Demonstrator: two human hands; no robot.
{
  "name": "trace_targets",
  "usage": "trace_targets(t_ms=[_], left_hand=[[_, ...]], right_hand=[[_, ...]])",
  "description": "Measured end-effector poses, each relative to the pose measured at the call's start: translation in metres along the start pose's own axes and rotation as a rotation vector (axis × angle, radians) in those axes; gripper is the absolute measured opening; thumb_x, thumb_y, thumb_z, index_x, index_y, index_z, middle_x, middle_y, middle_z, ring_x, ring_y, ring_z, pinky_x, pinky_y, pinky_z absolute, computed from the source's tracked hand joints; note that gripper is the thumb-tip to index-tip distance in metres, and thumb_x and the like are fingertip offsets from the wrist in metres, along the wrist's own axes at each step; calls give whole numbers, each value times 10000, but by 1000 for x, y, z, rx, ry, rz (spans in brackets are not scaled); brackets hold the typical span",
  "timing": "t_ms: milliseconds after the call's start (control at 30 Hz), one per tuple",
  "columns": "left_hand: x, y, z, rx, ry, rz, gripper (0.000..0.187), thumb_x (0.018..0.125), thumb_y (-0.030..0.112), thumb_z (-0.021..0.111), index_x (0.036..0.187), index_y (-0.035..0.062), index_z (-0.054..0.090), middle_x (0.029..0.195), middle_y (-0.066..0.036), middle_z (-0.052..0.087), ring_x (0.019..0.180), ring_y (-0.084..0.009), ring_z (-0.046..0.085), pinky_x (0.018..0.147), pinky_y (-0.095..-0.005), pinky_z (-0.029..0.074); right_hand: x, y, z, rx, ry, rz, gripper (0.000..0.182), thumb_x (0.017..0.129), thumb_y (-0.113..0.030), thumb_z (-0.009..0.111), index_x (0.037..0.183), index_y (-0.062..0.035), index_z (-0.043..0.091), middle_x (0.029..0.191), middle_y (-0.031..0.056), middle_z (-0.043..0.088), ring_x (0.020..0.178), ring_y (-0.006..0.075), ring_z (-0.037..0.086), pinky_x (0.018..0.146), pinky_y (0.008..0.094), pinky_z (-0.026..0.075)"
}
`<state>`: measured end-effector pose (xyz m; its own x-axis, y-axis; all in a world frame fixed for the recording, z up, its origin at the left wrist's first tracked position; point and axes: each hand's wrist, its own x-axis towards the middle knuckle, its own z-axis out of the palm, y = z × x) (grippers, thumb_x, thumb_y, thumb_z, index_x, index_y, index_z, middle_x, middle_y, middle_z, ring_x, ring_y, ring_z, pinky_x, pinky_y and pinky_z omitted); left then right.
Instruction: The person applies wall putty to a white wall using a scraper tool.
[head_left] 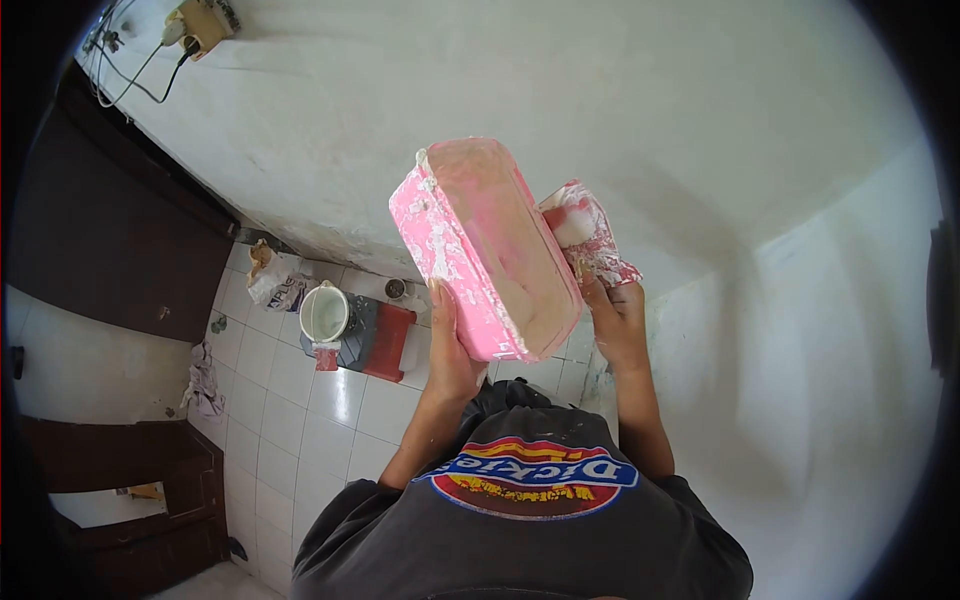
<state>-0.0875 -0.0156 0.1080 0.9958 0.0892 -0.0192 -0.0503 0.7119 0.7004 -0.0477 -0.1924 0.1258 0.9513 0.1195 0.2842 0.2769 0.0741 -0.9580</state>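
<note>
While a crumpled cloth lies at the far left on the tiled floor, a printed plastic bag sits nearer the wall, just beside a white bucket on a grey-and-red stool. Farther right, the person's left hand is curled around the lower end of a pink tub, thumb against its white-smeared side; the tub is held up, tilted, in front of the chest. Just right of it, a putty-coated pink spreader is pinched between the thumb and fingers of the right hand; whether spreader and tub touch cannot be told.
</note>
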Motion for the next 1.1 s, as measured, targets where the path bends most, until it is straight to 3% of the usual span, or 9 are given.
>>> trace_targets(t_ms=[133, 200, 300, 400, 500, 533, 633, 767, 1100], left_hand=[[0, 5, -3, -15, -27, 12, 548, 1016, 448, 328, 1440, 109, 253, 1352, -120, 432, 1244, -255, 480, 1027, -432, 420], [1, 4, -9, -26, -20, 15, 550, 1017, 449, 326, 1437, 100, 258, 1340, -120, 444, 1240, -250, 484, 1024, -426, 424], [1, 12, -16, -58, 14, 53, 529, 1021, 440, 319, 1411, 84, 297, 1317, -117, 467, 1228, -232, 492, 1011, -411, 431], [2, 19, -26, 45, -29, 147, 507, 1024, 436, 307, 1382, 78, 334, 1308, -116, 476, 1212, -220, 502, 999, -397, 435], [3, 24, -28, -26, -41, 118, 474, 1029, 412, 299, 1365, 81, 352, 1303, -112, 480, 1196, -207, 513, 994, -386, 434], [6, 24, -34, 0, -51, 98, 463, 1028, 393, 299, 1357, 73, 362, 1289, -112, 491, 1188, -205, 519, 996, -381, 432], [9, 27, -51, 70, -97, 55, 452, 1022, 362, 305, 1339, 50, 386, 1261, -115, 516, 1171, -200, 532, 997, -373, 430], [15, 40, -73, 170, -190, -38, 487, 1007, 355, 324, 1337, 5, 400, 1249, -123, 540, 1157, -194, 547, 993, -365, 431], [21, 54, -77, 199, -146, -201, 545, 993, 374, 375, 1387, -2, 350, 1292, -140, 526, 1160, -187, 554, 988, -342, 439]], right_hand=[[4, 13, -8, 21, -63, 40, 281, 971, -84, 490, 1202, 45, 585, 1119, 100, 662, 1011, 121, 590, 865, 277, 463], [7, 29, -2, -355, -80, -126, 292, 936, -84, 543, 1201, 29, 586, 1113, 145, 669, 1003, 179, 632, 881, 284, 465], [-4, 66, 10, -610, -179, -181, 325, 893, -93, 602, 1194, 28, 582, 1083, 176, 661, 993, 244, 646, 852, 295, 476], [2, 99, 2, -678, -98, -199, 278, 885, -107, 630, 1119, 38, 595, 985, 179, 675, 900, 275, 666, 769, 299, 496], [24, 60, -12, -657, 119, 31, 199, 892, -106, 635, 1032, 32, 601, 889, 161, 680, 795, 251, 676, 681, 290, 496], [32, 54, -21, -766, 140, -95, 158, 907, -112, 631, 978, 22, 585, 783, 147, 666, 667, 197, 639, 641, 275, 487], [49, 7, -25, -550, 201, -246, 182, 893, -101, 655, 991, 26, 570, 810, 55, 611, 728, 93, 539, 691, 246, 469], [62, -31, -11, -386, 138, -185, 213, 881, -82, 663, 1037, 36, 580, 863, 30, 594, 778, 83, 538, 718, 233, 462], [67, -42, -2, -682, -70, -137, 256, 891, -96, 637, 1093, 55, 588, 867, 91, 650, 763, 87, 545, 717, 242, 467]])
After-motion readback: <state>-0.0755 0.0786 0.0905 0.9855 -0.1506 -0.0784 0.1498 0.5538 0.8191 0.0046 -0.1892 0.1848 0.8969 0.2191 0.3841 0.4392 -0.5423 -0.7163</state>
